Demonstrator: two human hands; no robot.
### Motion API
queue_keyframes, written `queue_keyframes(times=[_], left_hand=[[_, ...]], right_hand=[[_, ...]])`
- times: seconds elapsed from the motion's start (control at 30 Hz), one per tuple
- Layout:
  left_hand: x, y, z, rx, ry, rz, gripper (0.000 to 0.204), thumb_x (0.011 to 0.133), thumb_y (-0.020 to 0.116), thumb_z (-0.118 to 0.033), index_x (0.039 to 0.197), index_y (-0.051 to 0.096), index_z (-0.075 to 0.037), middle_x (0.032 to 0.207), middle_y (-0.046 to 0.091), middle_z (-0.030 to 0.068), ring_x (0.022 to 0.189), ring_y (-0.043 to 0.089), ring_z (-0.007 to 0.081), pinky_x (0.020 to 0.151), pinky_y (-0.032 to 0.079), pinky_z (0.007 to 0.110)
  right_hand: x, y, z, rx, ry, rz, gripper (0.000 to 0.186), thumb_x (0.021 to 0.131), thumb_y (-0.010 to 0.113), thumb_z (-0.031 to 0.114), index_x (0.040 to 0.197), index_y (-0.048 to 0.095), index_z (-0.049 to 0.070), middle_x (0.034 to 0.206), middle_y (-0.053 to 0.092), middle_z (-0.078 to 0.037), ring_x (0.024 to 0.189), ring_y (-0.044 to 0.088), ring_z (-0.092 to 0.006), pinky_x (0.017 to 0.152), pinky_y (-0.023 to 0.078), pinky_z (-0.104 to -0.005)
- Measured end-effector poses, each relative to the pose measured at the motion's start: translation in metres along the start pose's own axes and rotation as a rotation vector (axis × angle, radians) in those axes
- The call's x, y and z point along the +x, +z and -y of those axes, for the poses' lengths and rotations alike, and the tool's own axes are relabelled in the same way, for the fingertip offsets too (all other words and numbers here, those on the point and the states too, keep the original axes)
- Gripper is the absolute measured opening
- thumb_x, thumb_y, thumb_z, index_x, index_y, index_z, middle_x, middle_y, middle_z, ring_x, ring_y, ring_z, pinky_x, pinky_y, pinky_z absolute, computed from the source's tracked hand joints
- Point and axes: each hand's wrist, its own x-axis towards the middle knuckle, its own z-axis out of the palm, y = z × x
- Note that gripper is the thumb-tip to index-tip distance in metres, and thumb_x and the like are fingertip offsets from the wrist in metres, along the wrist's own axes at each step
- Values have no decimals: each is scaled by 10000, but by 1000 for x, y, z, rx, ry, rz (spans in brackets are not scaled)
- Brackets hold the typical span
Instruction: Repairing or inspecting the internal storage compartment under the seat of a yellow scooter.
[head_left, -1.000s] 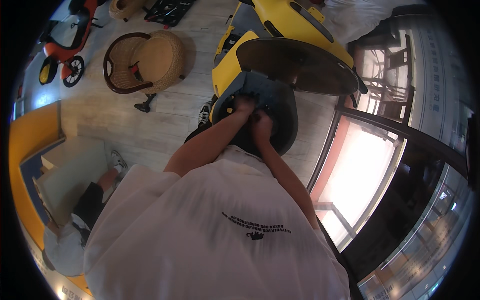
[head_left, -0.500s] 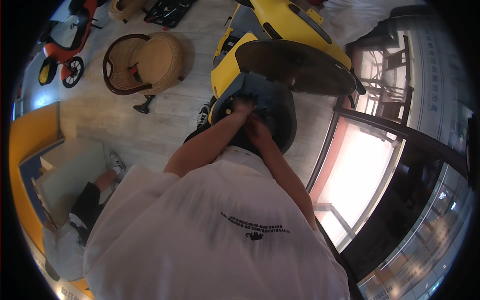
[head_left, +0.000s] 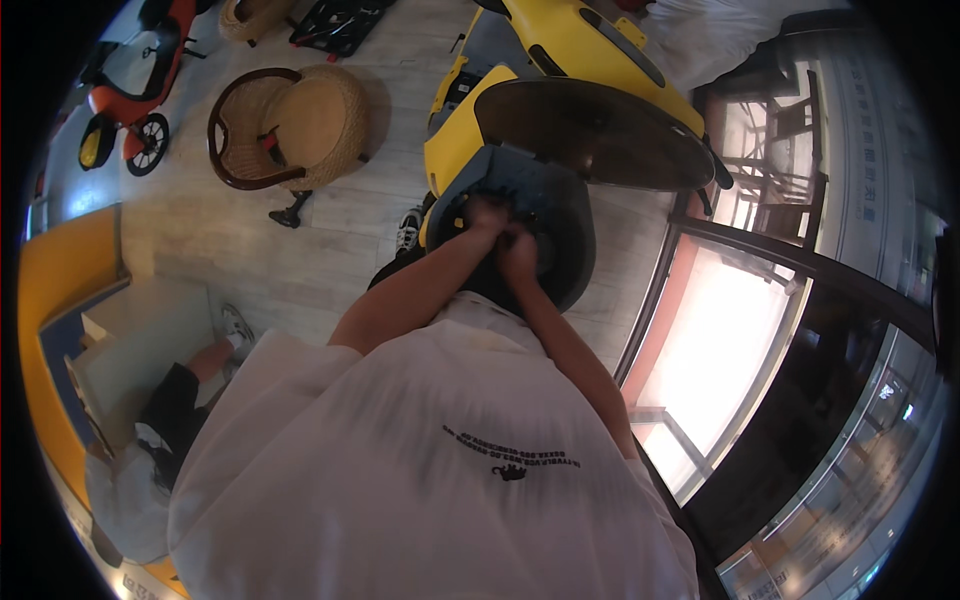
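A yellow scooter [head_left: 455,145] stands in front of me with its dark seat [head_left: 600,135] tipped up. Under the seat is a dark grey storage well [head_left: 565,205], and both my hands are inside it. My left hand [head_left: 488,213] reaches deep into the well, its fingers lost in shadow among dark parts. Close beside it, a little nearer to me, my right hand [head_left: 517,256] is closed with curled fingers. Whatever it grips is too dark and small to make out.
A wicker chair [head_left: 318,125] with a red-and-black tool on its seat stands at the left. A black cordless tool [head_left: 290,210] lies on the floor near it. Farther off are an open black case [head_left: 340,25] and an orange scooter [head_left: 135,105]. Someone in dark shorts [head_left: 168,405] sits at the lower left.
My right hand has shifted slightly up and turned, its fingers curling near the left hand. The left hand stays in nearly the same place.
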Motion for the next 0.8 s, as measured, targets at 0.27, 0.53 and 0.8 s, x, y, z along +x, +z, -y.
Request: queue_keyframes(times=[0.27,0.53,0.8], left_hand=[[-13,-8,-13,54,-6,-63,217,655,588,-258,766,653,-83,828,614,145,837,586,276,762,451,344],[-17,-11,-17,84,22,-111,198,663,564,-225,766,653,-80,832,609,153,828,586,283,762,452,354],[-20,-15,-21,119,-4,-143,200,663,558,-193,786,648,-63,833,609,166,837,584,293,769,446,352]], right_hand=[[2,-6,9,66,115,85,162,707,545,100,822,569,-12,783,576,-217,779,570,-348,678,440,-369],[6,3,2,69,113,87,159,686,564,107,788,565,-15,747,578,-213,751,579,-342,646,441,-363],[5,6,1,83,120,122,178,675,589,116,792,578,-18,756,586,-212,753,590,-325,656,443,-355]])
